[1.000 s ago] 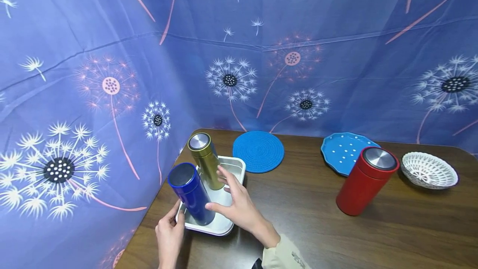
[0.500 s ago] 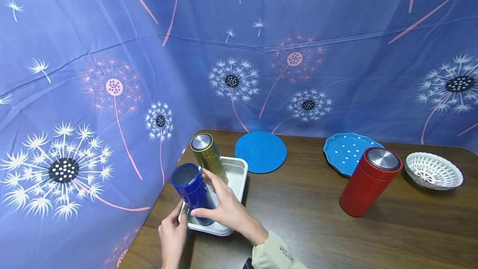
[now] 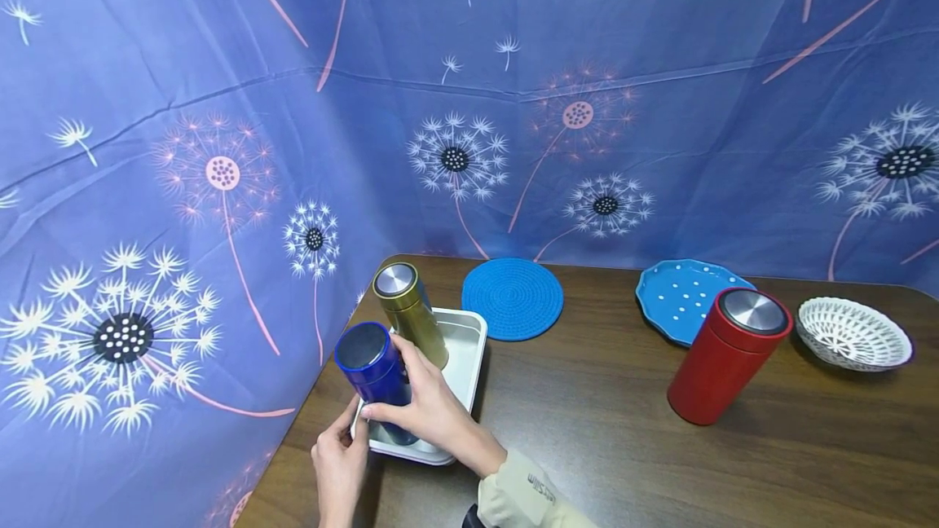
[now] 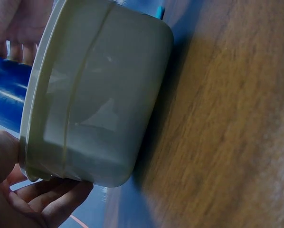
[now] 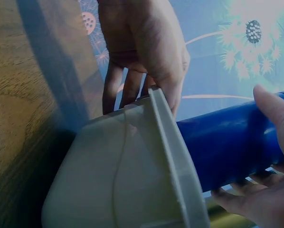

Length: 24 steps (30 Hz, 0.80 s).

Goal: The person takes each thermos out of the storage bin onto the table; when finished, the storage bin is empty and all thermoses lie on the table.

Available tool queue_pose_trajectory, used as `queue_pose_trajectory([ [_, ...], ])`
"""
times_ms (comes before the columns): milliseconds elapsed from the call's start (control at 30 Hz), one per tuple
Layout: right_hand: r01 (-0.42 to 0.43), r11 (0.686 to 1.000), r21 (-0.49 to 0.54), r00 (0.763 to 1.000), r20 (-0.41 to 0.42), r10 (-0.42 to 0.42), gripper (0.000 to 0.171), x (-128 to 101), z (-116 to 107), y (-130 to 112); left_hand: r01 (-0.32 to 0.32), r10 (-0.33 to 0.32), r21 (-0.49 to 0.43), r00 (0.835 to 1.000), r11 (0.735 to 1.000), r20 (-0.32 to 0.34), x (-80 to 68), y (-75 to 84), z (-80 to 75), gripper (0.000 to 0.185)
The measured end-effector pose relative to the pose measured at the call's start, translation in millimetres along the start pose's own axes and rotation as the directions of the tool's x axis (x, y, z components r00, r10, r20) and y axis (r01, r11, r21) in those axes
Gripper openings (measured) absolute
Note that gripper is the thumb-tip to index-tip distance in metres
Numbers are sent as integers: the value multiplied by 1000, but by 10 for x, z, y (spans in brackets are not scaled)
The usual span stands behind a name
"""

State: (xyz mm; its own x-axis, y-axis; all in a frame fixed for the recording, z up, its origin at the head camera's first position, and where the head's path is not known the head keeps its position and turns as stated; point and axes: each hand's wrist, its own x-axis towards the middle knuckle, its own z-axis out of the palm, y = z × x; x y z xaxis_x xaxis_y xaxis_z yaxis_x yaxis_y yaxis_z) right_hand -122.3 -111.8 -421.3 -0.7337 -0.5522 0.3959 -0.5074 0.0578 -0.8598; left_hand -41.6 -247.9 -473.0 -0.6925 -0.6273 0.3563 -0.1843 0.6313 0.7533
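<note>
- Closing leftward since a second ago, when its fingers were spread, the right hand (image 3: 434,412) now wraps thumb and fingers round the blue bottle (image 3: 376,385).
- Far left, the left hand (image 3: 341,458) keeps its place, pinching the near-left rim of the white tray (image 3: 465,350) between thumb and fingers.
- Next, the blue bottle stands in the near part of the tray: glossy, deep blue, with a dark, flat lid top.
- Just behind it, also in the tray, the gold bottle (image 3: 415,314) has a silver lid top.
- Well apart to the right, the red bottle (image 3: 726,365) stands on the table (image 3: 579,430), unmoved.
</note>
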Motion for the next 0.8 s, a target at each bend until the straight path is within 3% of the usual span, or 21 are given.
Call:
queue_pose_trajectory([
  [467, 11, 998, -59, 997, -78, -15, 79, 33, 13, 16, -13, 13, -14, 1000, 1000, -18, 10, 12, 24, 30],
  [800, 125, 990, -58, 989, -75, -129, 79, -4, 0, -19, 14, -14, 36, 1000, 999, -8, 1, -24, 10, 27],
])
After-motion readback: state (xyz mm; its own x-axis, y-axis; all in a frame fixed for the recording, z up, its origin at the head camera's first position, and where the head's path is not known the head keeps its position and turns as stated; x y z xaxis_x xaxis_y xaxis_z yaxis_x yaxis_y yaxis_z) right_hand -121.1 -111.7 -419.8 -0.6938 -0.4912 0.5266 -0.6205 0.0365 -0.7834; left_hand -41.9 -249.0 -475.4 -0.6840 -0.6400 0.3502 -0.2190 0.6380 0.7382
